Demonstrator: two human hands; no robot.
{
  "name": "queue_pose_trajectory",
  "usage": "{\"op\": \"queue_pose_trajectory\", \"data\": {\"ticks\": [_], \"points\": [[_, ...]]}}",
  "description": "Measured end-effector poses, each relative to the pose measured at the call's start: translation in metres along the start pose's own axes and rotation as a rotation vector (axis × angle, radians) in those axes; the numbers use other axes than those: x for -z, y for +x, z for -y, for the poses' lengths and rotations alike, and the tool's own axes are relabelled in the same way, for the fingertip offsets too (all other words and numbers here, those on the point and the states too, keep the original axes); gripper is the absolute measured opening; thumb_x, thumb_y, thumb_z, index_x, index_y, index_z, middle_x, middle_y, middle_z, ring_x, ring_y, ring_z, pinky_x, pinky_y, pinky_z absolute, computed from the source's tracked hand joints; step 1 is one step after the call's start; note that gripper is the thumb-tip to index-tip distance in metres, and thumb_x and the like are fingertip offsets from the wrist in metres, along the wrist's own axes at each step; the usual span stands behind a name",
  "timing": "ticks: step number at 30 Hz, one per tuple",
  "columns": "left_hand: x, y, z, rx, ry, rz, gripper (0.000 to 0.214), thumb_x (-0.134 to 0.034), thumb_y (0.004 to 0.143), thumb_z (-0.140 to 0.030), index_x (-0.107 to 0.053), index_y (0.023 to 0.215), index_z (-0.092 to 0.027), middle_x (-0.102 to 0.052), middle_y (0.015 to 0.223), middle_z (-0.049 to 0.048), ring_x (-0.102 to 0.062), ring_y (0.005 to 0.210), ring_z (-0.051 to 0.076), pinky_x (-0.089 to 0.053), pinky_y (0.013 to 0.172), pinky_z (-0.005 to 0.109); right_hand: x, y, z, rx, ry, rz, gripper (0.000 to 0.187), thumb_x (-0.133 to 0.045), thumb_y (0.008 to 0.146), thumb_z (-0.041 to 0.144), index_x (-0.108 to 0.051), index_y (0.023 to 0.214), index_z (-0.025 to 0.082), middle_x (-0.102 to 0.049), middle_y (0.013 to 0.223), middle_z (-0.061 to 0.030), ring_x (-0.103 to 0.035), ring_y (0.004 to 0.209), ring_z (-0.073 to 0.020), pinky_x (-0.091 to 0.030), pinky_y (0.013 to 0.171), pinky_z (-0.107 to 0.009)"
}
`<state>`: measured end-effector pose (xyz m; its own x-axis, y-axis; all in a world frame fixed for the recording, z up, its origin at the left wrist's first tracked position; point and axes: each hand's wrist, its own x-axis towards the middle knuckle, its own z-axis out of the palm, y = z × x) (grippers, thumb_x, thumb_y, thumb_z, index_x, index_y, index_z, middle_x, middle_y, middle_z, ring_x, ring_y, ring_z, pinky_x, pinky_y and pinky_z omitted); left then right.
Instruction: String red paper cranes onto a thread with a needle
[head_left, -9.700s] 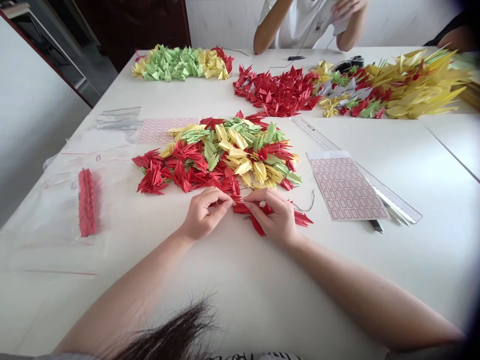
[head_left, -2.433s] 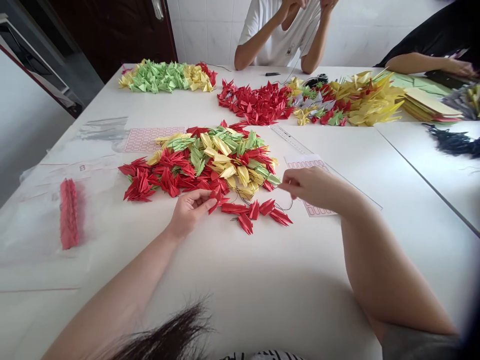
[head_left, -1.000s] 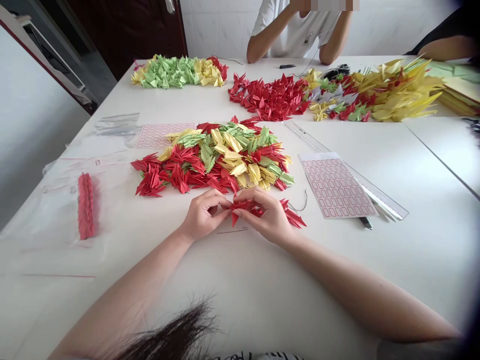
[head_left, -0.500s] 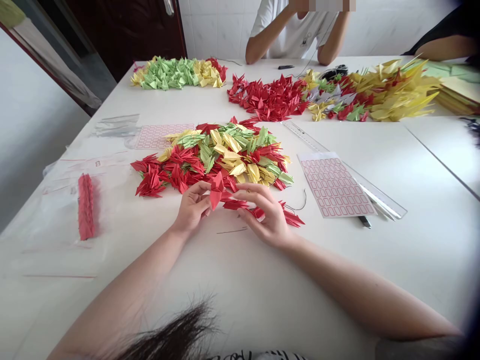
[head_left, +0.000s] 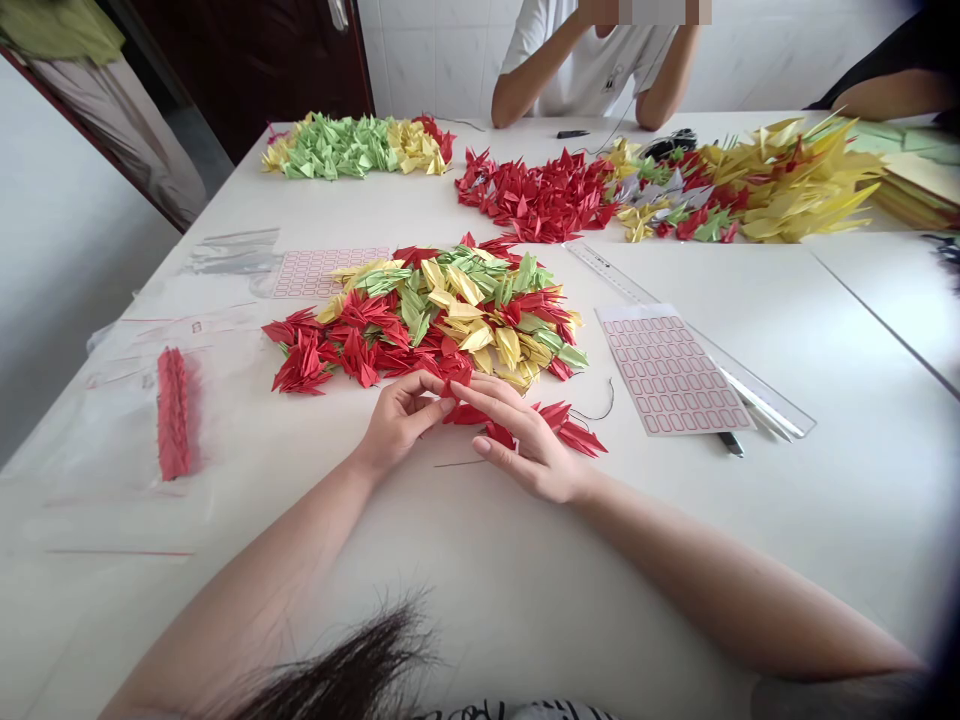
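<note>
A white bench spreads right across, and there in its middle sits the big mixed pile of origami pieces, red, yellow and green. Clear plastic bags lie flat toward the left edge, a red bundle showing on them. Over toward the right edge, a label sheet overlaps a transparent ruler. And the hands, close in front of the pile: the left hand has thumb and forefinger pinched on a red origami piece; the right hand, fingers straight, thumb held apart, brings its fingertips right up to that same piece. Just beyond the right hand, loose red pieces trail toward the right edge, a dark thread curling beside them.
</note>
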<state>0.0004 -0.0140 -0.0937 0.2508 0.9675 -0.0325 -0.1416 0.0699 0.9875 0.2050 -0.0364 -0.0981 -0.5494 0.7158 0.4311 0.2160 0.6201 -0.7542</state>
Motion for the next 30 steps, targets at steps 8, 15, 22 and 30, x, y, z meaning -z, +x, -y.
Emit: {"op": "queue_pose_trajectory", "data": {"ticks": [8, 15, 22, 30], "points": [[0.001, 0.000, 0.002, -0.043, 0.097, -0.022, 0.043, -0.078, 0.074, -0.059, -0.075, 0.068, -0.016, -0.052, 0.052, -0.0011, -0.035, 0.048, 0.008, -0.025, 0.046, 0.025, -0.011, 0.003, 0.003, -0.062, -0.126, -0.263, 0.038, -0.052, 0.102, 0.026, -0.052, 0.140, 0.024, -0.058, 0.143, -0.0141, -0.044, 0.146, -0.0274, -0.042, 0.118, -0.055], [0.007, 0.000, 0.010, -0.002, 0.041, 0.006, 0.038, -0.070, 0.083, -0.055, -0.081, 0.077, -0.019, -0.071, 0.067, 0.0055, -0.032, 0.043, 0.007, -0.024, 0.046, 0.029, -0.028, 0.006, -0.015, -0.036, -0.391, -0.199, 0.033, -0.067, 0.092, 0.037, -0.059, 0.120, 0.022, -0.061, 0.138, -0.0157, -0.052, 0.134, -0.0341, -0.041, 0.113, -0.061], [0.008, 0.001, 0.011, 0.027, 0.004, 0.053, 0.041, -0.069, 0.084, -0.056, -0.079, 0.077, -0.018, -0.056, 0.048, -0.0002, -0.031, 0.041, 0.008, -0.026, 0.049, 0.029, -0.033, 0.010, -0.012, -0.032, -0.395, -0.182, 0.031, -0.066, 0.093, 0.035, -0.059, 0.121, 0.023, -0.066, 0.129, -0.0153, -0.059, 0.127, -0.0326, -0.040, 0.113, -0.060], [0.009, 0.003, 0.004, 0.136, -0.281, 0.095, 0.031, -0.067, 0.079, -0.048, -0.068, 0.081, -0.017, -0.064, 0.070, 0.0061, -0.043, 0.052, 0.011, -0.024, 0.042, 0.023, -0.021, 0.007, -0.007, 0.033, -0.201, -0.266, 0.005, -0.059, 0.097, 0.026, -0.059, 0.102, 0.025, -0.075, 0.091, -0.0018, -0.071, 0.079, -0.0186, -0.050, 0.109, -0.050]]}}
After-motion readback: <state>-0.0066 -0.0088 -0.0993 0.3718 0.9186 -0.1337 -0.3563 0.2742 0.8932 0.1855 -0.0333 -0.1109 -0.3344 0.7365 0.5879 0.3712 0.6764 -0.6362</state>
